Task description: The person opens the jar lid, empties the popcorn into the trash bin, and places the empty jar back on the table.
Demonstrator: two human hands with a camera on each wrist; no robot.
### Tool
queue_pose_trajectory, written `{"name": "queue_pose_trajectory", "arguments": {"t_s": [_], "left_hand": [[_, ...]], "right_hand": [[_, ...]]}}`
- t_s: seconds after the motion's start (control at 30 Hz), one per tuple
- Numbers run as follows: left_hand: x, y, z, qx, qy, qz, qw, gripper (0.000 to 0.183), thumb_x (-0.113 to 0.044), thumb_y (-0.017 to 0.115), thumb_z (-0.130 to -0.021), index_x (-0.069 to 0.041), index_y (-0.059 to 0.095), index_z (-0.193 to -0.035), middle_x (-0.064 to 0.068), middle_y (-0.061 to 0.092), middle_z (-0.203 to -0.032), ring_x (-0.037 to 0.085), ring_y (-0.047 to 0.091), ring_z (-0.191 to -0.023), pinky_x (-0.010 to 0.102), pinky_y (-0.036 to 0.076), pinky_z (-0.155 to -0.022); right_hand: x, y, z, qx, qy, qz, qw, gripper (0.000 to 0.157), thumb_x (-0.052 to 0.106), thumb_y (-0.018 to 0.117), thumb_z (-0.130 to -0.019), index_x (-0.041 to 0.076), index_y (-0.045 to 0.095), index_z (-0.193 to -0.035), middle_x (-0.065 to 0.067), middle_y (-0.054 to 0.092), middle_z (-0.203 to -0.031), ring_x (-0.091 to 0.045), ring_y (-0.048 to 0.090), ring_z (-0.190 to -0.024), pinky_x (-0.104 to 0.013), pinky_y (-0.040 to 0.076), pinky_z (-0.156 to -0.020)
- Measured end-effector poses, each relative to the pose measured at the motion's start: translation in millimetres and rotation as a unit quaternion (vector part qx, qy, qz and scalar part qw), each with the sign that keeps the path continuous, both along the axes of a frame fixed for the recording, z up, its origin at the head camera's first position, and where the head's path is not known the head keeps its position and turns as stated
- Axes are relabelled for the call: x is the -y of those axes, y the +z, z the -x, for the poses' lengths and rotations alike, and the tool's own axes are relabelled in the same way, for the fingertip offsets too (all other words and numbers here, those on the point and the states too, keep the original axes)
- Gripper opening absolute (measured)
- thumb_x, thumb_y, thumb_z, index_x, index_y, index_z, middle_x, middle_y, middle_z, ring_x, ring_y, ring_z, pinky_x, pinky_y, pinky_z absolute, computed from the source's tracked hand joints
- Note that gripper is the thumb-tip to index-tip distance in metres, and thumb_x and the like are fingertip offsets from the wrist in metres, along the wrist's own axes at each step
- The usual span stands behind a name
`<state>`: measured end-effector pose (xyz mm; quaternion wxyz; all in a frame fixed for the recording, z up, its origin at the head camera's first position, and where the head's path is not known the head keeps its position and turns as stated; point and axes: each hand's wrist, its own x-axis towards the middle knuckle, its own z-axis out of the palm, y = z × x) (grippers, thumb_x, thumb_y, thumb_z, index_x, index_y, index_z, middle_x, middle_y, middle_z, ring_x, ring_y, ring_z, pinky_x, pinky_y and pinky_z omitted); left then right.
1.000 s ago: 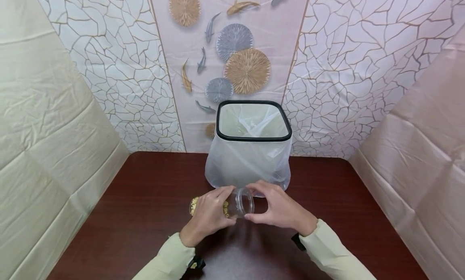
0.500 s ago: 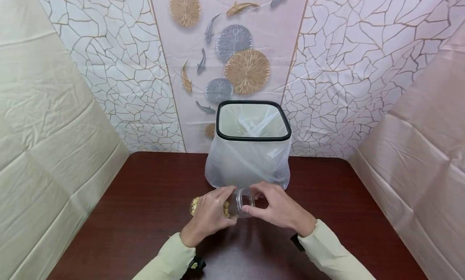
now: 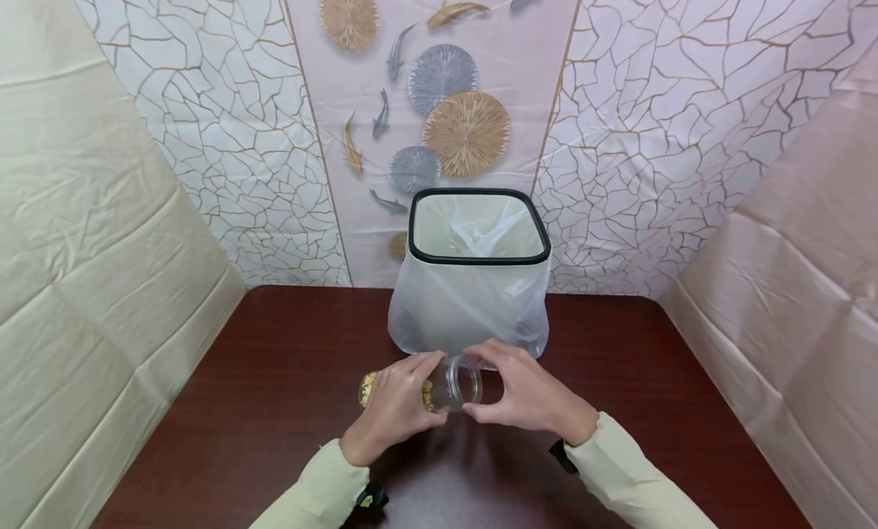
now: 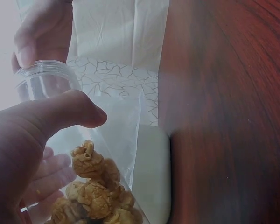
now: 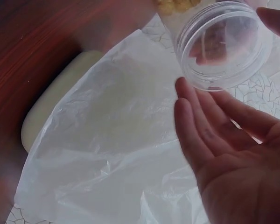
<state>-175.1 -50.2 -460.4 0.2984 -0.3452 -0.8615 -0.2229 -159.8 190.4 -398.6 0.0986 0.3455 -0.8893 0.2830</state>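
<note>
Right hand, thumb lowered, pinching rim of sideways jar, left hand gripping it

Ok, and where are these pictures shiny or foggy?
Head view: pale sheen on the near part of the tabletop, with soft shadows. Left wrist view: upper left corner washed out white, popcorn fairly clear. Right wrist view: bright glints on the plastic bin liner, and a hazy patch over the tabletop.

The desk is red-brown, the bin off-white with a black rim, the jar clear, the popcorn golden-tan, the outer backdrop panels white with gold crack lines.
</note>
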Motion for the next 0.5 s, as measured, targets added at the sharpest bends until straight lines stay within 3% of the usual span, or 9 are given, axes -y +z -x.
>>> {"name": "queue_pose_trajectory", "arguments": {"t_s": [0.23,0.5], "left_hand": [[-1,0.5,0.6,0.013,-0.004,-0.006,0.9999,0.082,-0.034,0.100,-0.058,-0.010,0.069,-0.130,0.004,0.077,-0.117,0.018,0.077,-0.099,0.032,0.064,-0.079],[9,0.2,2.2,0.013,0.012,-0.008,0.9998,0.083,-0.033,0.101,-0.056,-0.011,0.070,-0.130,0.004,0.077,-0.119,0.019,0.077,-0.101,0.033,0.064,-0.080]], "right_hand": [[-4,2.9,-1.9,-0.036,0.015,-0.006,0.999,0.072,0.028,0.092,-0.072,0.008,0.064,-0.136,0.003,0.068,-0.127,-0.011,0.068,-0.111,-0.035,0.060,-0.096],[-19,9.5,-1.0,-0.077,-0.001,-0.016,0.997,0.076,0.029,0.094,-0.069,0.010,0.064,-0.137,0.001,0.067,-0.131,-0.015,0.067,-0.114,-0.037,0.059,-0.096]]}}
